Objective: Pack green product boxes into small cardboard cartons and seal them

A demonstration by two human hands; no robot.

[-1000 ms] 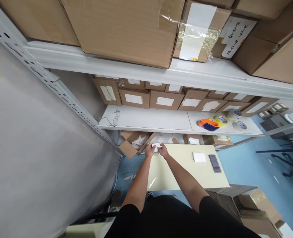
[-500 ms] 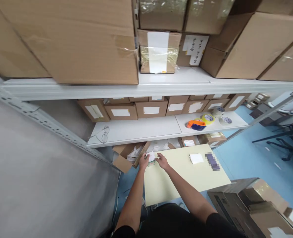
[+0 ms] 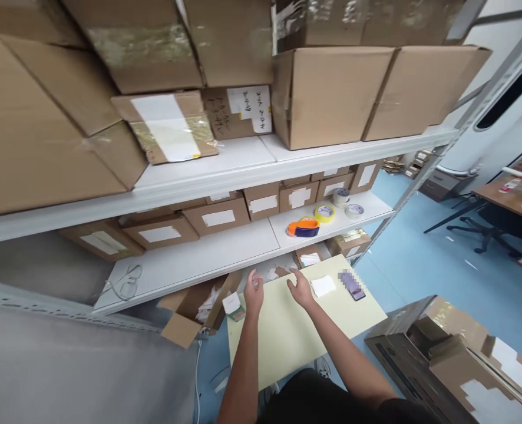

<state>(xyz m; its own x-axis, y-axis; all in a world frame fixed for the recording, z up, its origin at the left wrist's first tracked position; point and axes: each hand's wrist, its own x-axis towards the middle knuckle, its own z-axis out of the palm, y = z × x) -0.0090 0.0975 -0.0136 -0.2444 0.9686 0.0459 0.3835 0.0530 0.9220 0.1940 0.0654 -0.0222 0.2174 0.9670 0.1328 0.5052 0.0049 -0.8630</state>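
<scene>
My left hand (image 3: 254, 290) is raised over the far left part of the pale yellow table (image 3: 283, 335), fingers apart, holding nothing. Just left of it, a small white and green box (image 3: 233, 306) stands at the table's left edge, apart from the hand. My right hand (image 3: 301, 288) hovers above the table, with its thumb and fingers spread and nothing between them. Close on its right lies a small stack of white paper (image 3: 323, 286). A pixelated dark phone (image 3: 353, 285) rests farther right on the table.
An open cardboard box (image 3: 188, 309) with white papers inside stands left of the table. The shelf (image 3: 208, 259) beyond holds glasses (image 3: 128, 284), an orange and blue tape dispenser (image 3: 304, 228) and tape rolls (image 3: 324, 213). Large cartons (image 3: 420, 353) stand at the lower right.
My left hand has let go of the small white and green box, which now stands at the table's left edge. Both hands have moved right along the table. The view has turned right.
</scene>
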